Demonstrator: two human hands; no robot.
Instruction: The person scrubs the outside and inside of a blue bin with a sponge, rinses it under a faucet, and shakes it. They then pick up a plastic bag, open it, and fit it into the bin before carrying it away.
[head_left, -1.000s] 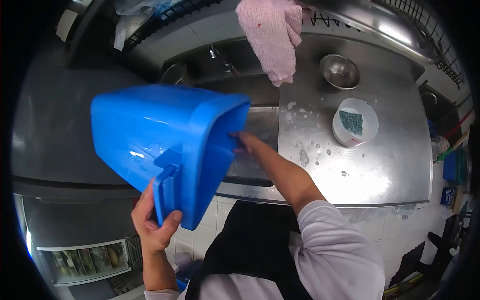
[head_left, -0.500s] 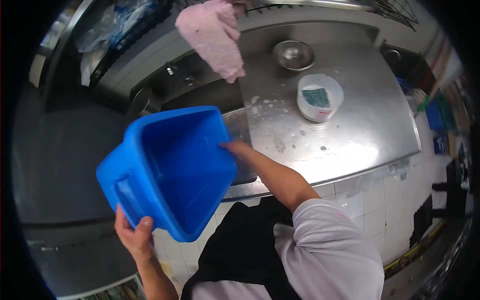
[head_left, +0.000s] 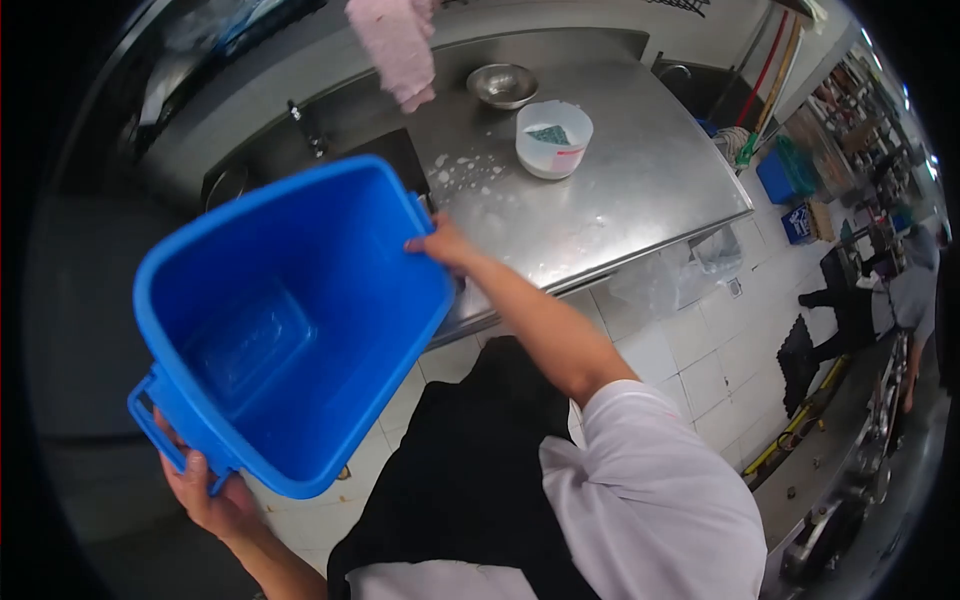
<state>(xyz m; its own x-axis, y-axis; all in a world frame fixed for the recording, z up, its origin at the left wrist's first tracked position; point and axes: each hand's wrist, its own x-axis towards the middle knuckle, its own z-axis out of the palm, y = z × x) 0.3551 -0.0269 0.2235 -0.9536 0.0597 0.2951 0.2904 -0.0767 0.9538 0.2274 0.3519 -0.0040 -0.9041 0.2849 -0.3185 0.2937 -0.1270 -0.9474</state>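
Note:
A deep blue plastic bin (head_left: 330,370) is held up in front of me, its mouth tilted toward my view so that the inside and the bottom show. At the lower left, my left hand (head_left: 215,490) is closed around the bin's side handle, with the thumb in sight. My right hand (head_left: 440,245) grips the opposite rim, thumb over the edge and the other fingers hidden behind the wall. Beyond it on the steel counter (head_left: 640,190) stands a white plastic tub (head_left: 556,160) with a green scouring pad (head_left: 549,135) inside.
A metal bowl (head_left: 502,88) sits at the counter's back. Behind the bin are a sink and a tap (head_left: 308,135), partly covered. A pink cloth (head_left: 395,45) hangs overhead. To the right are another blue container (head_left: 778,178), a co-worker (head_left: 880,305) and a tiled floor (head_left: 710,370).
My view has turned to the right. The bin's mouth now faces me more, showing its bottom. Both hands keep their hold, and a co-worker is more visible at the right.

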